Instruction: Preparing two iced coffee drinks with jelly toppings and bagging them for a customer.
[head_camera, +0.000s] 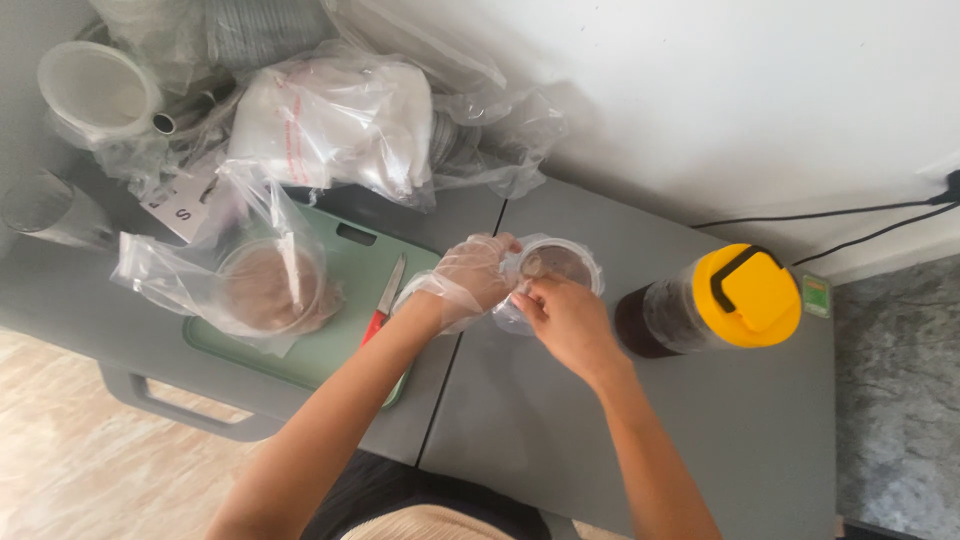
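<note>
Left hand (470, 277): gloved, I cup the small clear cup (556, 268) from nine o'clock.
Right hand (562, 317): bare, I pinch its rim at six o'clock.
Care: I judge a level cup spares the counter (720, 420).

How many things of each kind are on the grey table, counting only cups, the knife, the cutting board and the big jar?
Clear plastic cups: 2, one between the left hand and right hand, one inside a bag
Red-handled knife: 1
Green cutting board: 1
Jar with yellow lid: 1
Total: 5
</note>
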